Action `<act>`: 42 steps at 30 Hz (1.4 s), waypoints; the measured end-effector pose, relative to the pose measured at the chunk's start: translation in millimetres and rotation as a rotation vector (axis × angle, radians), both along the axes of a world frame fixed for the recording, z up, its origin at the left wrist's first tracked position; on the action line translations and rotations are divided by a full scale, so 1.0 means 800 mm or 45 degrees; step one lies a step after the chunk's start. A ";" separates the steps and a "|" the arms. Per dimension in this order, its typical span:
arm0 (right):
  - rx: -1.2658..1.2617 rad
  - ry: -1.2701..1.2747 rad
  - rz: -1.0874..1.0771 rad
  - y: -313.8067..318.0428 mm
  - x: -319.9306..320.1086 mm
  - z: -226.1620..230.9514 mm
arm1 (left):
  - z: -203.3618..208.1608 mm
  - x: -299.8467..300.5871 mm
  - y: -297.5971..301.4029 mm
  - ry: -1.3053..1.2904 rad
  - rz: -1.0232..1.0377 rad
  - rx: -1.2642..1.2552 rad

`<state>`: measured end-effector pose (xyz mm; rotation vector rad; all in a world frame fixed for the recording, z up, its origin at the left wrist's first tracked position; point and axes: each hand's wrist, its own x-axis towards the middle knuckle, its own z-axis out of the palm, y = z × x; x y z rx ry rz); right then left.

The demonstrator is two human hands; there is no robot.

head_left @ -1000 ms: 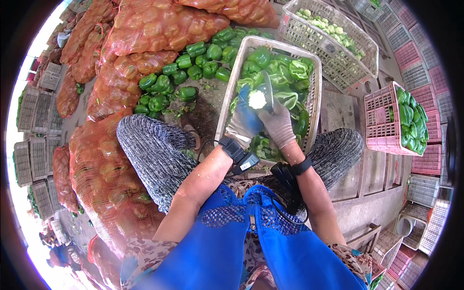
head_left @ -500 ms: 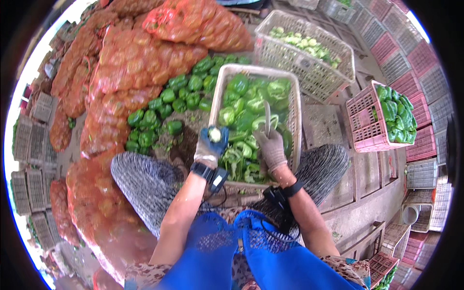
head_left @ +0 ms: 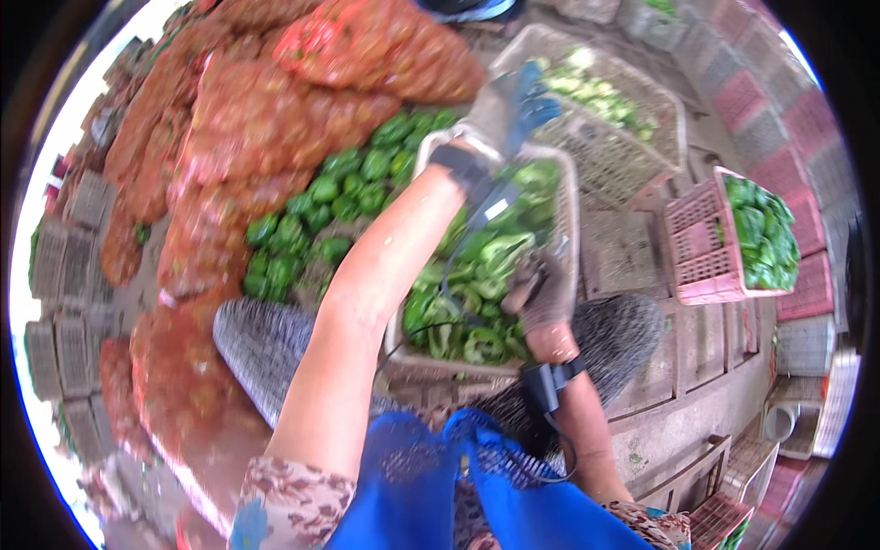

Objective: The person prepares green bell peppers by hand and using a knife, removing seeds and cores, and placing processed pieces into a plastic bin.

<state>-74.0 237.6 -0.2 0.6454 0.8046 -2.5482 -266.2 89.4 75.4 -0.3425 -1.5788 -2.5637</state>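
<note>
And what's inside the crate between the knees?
Green peppers, many cut open, are visible inside the crate. The left forearm and its wrist device cover some of the left side, the right hand some of the right; whatever lies beneath the top layer is hidden.

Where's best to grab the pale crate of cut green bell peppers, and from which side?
Probably the rim of the pale crate, from above, at both long sides: it sits open side up, and much of its right rim is bare. The left forearm crosses the left rim, so should move first.
</note>
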 end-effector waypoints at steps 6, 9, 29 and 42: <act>-0.301 -0.157 0.511 -0.014 0.021 -0.032 | -0.116 0.126 -0.113 -0.470 0.429 0.267; -0.139 0.010 0.332 -0.025 0.013 -0.010 | -0.238 0.194 -0.249 -0.724 1.176 0.143; 0.866 -0.274 1.045 -0.155 -0.011 -0.011 | -0.468 0.167 -0.471 -1.776 0.294 -1.935; 0.683 -0.096 0.918 -0.134 0.001 -0.006 | -0.390 0.227 -0.384 -0.794 0.964 0.708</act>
